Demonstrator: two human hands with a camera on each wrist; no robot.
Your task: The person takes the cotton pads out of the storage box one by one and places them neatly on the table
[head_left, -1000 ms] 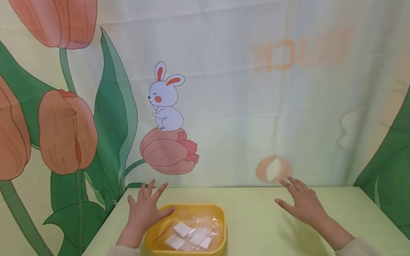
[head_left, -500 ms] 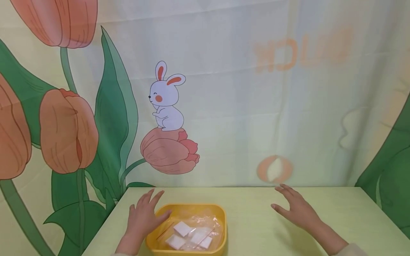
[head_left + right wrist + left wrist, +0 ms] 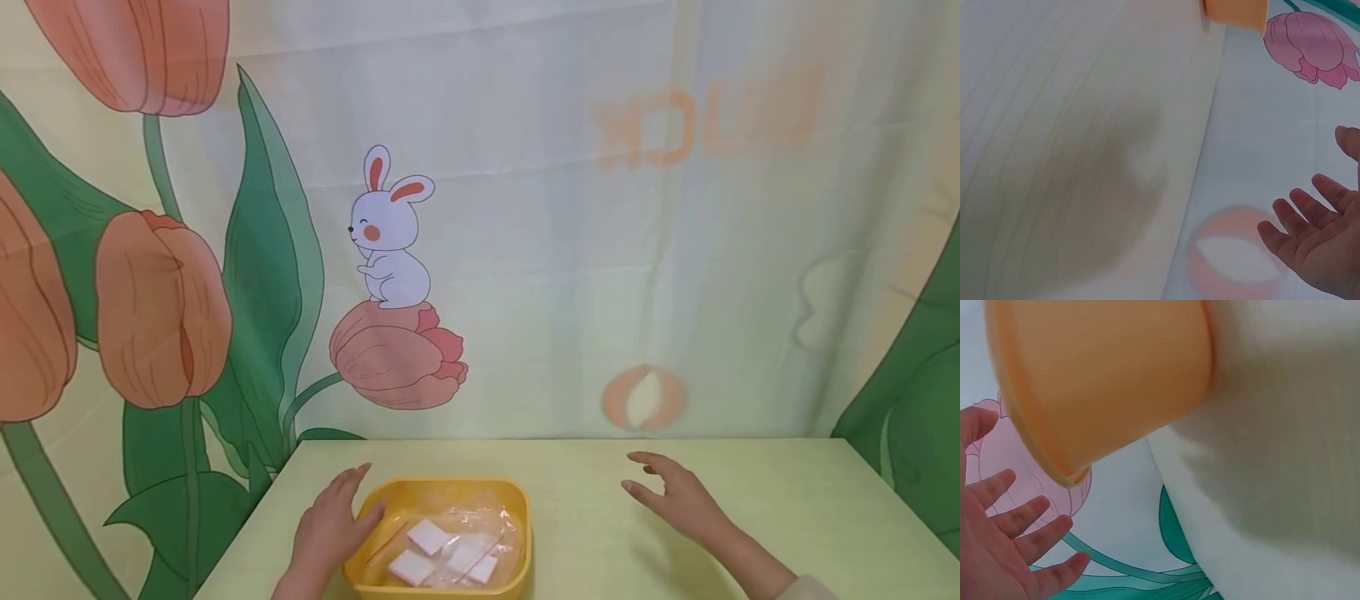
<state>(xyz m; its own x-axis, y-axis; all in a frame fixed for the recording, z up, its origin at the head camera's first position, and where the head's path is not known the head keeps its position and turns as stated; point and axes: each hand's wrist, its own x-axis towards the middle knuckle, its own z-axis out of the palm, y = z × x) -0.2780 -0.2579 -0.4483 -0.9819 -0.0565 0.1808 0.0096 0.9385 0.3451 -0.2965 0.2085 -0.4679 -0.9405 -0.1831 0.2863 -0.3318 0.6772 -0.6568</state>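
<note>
A yellow plastic bin (image 3: pixel 522 533) with rounded corners stands at the front of the table. Inside lie clear plastic bags (image 3: pixel 487 518) with red seal lines and several white square pieces (image 3: pixel 412 567). My left hand (image 3: pixel 327 529) hovers at the bin's left side, thumb overlapping the rim in the head view. In the left wrist view, that hand (image 3: pixel 1016 544) has its fingers spread beside the bin's outer wall (image 3: pixel 1110 375). My right hand (image 3: pixel 678 496) is held over the table, well right of the bin, fingers loosely extended and holding nothing. The right wrist view shows its fingers (image 3: pixel 1307 209) apart.
The pale green table (image 3: pixel 585 500) ends at a straight back edge. Behind it hangs a fabric backdrop (image 3: pixel 525 250) printed with tulips, leaves and a white rabbit (image 3: pixel 390 250). Both hands cast soft shadows on the tabletop.
Both hands have drawn back and lower toward the person. The right hand has also shifted left, and the left hand's fingers look less spread. The bin and its contents stay put.
</note>
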